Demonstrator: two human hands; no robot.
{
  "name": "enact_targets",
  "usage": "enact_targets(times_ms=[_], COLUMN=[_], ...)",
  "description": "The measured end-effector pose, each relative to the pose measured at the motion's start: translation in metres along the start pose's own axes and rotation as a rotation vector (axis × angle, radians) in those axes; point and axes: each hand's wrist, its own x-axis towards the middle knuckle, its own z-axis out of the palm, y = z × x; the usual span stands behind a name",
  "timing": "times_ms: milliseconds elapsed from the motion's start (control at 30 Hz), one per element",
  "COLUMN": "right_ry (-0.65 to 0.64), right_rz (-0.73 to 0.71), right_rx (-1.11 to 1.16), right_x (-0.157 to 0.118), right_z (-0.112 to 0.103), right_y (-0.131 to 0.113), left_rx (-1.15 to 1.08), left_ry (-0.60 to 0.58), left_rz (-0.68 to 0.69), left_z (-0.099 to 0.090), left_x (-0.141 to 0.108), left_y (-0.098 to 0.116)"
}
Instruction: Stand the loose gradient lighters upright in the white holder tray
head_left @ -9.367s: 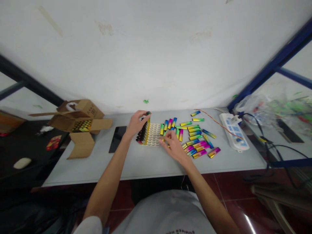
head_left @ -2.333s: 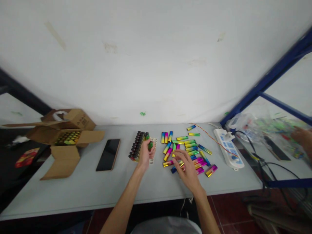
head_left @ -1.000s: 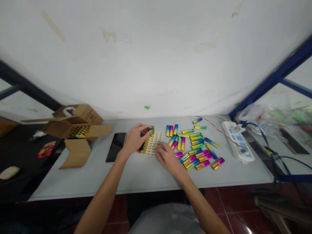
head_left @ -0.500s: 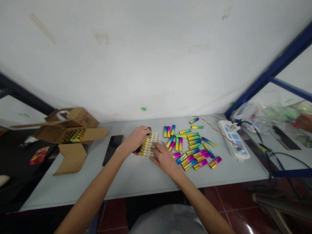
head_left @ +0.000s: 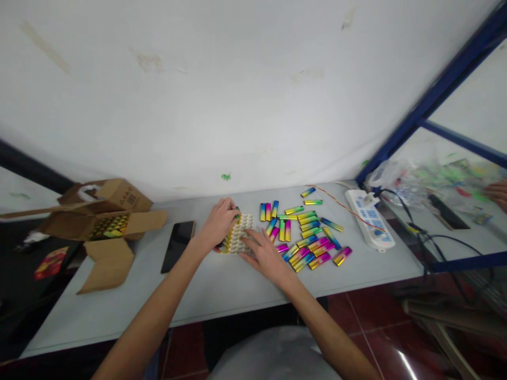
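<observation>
In the middle of the table lies a whitish tray (head_left: 244, 224) with rows of scalloped pockets. Yellow and dark pieces show along its left side, partly covered by my left hand (head_left: 222, 221). The fingers of that hand are bunched at the tray's upper left corner, where a bit of green shows at the tips; what they pinch is mostly hidden. My right hand (head_left: 266, 257) grips the tray's right edge, fingers curled over the top and thumb at the near side. Just right of it are several shiny two-tone lighter-shaped cases (head_left: 303, 259) in pink, blue, green and yellow.
A black phone (head_left: 178, 246) rests left of my hands. Further left stands an open cardboard box (head_left: 147, 221) holding yellow-and-dark pieces. A white power strip (head_left: 369, 220) with cables lies at the right end. Beyond the blue frame (head_left: 400, 129), another person's hand (head_left: 497, 194) is near plastic bags.
The camera has turned a little, so the scene sits further left. My left fingers are more bunched at the tray's corner. My right hand stays at the tray's right side.
</observation>
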Motion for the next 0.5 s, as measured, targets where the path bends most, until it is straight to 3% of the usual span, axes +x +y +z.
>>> enact_targets(times_ms=[133,333,500], right_ry=[0.22,0.389,0.468], right_rz=[0.133,0.344,0.371], right_rx=[0.106,0.03,-0.03], right_x=[-0.03,-0.086,-0.103], right_z=[-0.033,-0.076,-0.093], right_y=[0.01,0.034,0.036], left_rx=[-0.035,-0.212,-0.161], left_ry=[0.172,0.011,-0.044], left_rz=[-0.024,-0.16,-0.231], left_z=[0.01,0.065,0.098], left_x=[-0.002,0.018,0.038], left_y=[0.038,0.105,0.129])
